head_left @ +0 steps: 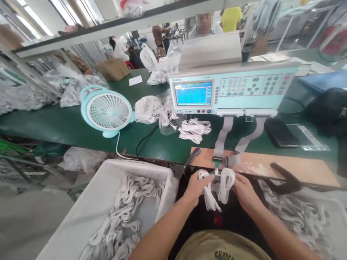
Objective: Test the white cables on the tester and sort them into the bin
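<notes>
Near the bench's front edge, my left hand (196, 186) is closed on a coiled white cable (209, 195). Just to the right, my right hand (242, 185) grips a second coiled white cable (227, 185) by its right side. Between the two coils, a small white plug (217, 172) sits at a green connector board (217, 163) on a wooden board (273, 162); whether they are joined is too small to tell. Grey ribbon cables (224, 135) run from there up to a tester (233, 86) with a lit blue screen. Several more coiled cables (194, 130) lie below the tester.
A white bin (104, 170) of coiled cables stands at the left, another bin (345, 216) at the right. A blue fan (109, 111), bagged cables (149, 109) and a phone (280, 132) are on the green bench (159, 145). People are in the background.
</notes>
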{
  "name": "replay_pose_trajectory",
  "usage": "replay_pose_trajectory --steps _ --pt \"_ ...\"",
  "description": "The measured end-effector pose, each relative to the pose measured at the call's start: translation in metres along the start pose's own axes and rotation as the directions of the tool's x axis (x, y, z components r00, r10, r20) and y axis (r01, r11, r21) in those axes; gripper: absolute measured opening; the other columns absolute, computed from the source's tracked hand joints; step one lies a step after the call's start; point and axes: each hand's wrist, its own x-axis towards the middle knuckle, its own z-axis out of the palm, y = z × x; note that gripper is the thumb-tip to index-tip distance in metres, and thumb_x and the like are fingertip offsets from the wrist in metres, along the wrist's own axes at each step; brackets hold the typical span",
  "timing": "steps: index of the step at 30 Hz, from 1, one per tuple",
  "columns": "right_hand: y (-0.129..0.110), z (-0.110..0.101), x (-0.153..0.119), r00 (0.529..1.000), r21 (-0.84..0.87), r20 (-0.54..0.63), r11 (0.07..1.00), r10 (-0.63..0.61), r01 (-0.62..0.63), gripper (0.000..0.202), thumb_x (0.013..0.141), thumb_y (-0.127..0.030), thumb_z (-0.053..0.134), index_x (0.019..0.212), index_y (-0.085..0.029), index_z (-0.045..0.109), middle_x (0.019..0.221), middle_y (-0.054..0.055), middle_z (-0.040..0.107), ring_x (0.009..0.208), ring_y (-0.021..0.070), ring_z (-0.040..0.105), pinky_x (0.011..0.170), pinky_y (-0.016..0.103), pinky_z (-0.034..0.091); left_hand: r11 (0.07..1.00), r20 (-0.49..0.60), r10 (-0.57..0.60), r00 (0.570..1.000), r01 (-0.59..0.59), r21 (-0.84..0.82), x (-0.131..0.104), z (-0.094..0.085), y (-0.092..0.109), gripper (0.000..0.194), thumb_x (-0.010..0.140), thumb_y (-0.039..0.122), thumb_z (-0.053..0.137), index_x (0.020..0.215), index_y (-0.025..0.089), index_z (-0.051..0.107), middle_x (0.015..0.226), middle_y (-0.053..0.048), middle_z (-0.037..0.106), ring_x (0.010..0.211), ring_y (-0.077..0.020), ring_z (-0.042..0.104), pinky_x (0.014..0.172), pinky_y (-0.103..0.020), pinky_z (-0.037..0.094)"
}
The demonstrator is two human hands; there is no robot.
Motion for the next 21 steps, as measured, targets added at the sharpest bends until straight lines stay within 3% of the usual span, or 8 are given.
replay_pose_trajectory --steps 5,10,14,17,19,21 --pt "0.0 0.006 0.001 0.995 -0.045 0.006 0.994 -0.099 0.099 0.029 0.072 -0.044 0.062 0.071 -0.015 0.059 0.057 -0.001 0.05 0.053 0.0127 0.042 0.053 0.023 0.035 0.998 -0.151 0.048 0.987 -0.055 -0.042 0.011 0.026 -0.01 0.029 0.055 0.032 0.074 0.071 0.013 0.06 0.059 0.003 0.055 0.053 -0.0079 0.048 0.053 -0.02 0.039" --pt "0.007 0.011 -0.004 0.976 -0.151 -0.13 0.976 -0.175 0.155 0.028 0.071 -0.041 0.055 0.058 -0.017 0.048 0.056 -0.003 0.043 0.055 0.0119 0.038 0.051 0.021 0.032 0.994 -0.286 -0.004 0.958 -0.028 -0.108 0.007 0.035 -0.02 0.029 0.05 0.023 0.072 0.075 0.014 0.06 0.062 0.004 0.059 0.055 -0.009 0.052 0.056 -0.021 0.043" --pt "0.018 0.003 -0.015 0.98 -0.196 -0.145 0.975 -0.134 0.104 0.028 0.07 -0.041 0.052 0.056 -0.018 0.046 0.053 -0.004 0.043 0.052 0.0113 0.038 0.048 0.02 0.032 0.999 -0.185 -0.052 0.981 0.05 -0.019 -0.006 0.035 -0.028 0.032 0.05 0.022 0.073 0.079 0.016 0.059 0.063 0.005 0.059 0.054 -0.0078 0.051 0.052 -0.018 0.041" --pt "0.014 -0.031 -0.037 0.987 -0.222 -0.148 0.974 -0.069 0.035 0.028 0.069 -0.044 0.052 0.058 -0.018 0.051 0.052 -0.003 0.046 0.05 0.0129 0.042 0.047 0.022 0.034 0.98 -0.04 -0.197 0.979 0.197 -0.01 -0.023 0.037 -0.03 0.034 0.058 0.03 0.073 0.084 0.018 0.055 0.061 0.005 0.058 0.052 -0.0085 0.051 0.05 -0.019 0.041" --pt "0.005 -0.076 -0.055 0.981 -0.244 -0.19 0.97 -0.041 -0.007 0.028 0.067 -0.045 0.053 0.061 -0.018 0.056 0.054 -0.001 0.05 0.052 0.0154 0.046 0.048 0.024 0.036 0.962 0.029 -0.267 0.963 0.269 -0.058 -0.031 0.038 -0.03 0.035 0.064 0.037 0.069 0.089 0.02 0.052 0.059 0.005 0.057 0.051 -0.01 0.052 0.049 -0.02 0.042" --pt "-0.001 -0.136 -0.069 0.97 -0.276 -0.241 0.96 -0.02 -0.049 0.026 0.065 -0.045 0.056 0.065 -0.019 0.059 0.06 0.002 0.055 0.057 0.0189 0.05 0.052 0.027 0.038 0.948 0.069 -0.294 0.953 0.3 -0.109 -0.034 0.038 -0.03 0.036 0.068 0.043 0.066 0.09 0.021 0.049 0.058 0.005 0.055 0.052 -0.0115 0.053 0.049 -0.022 0.043"
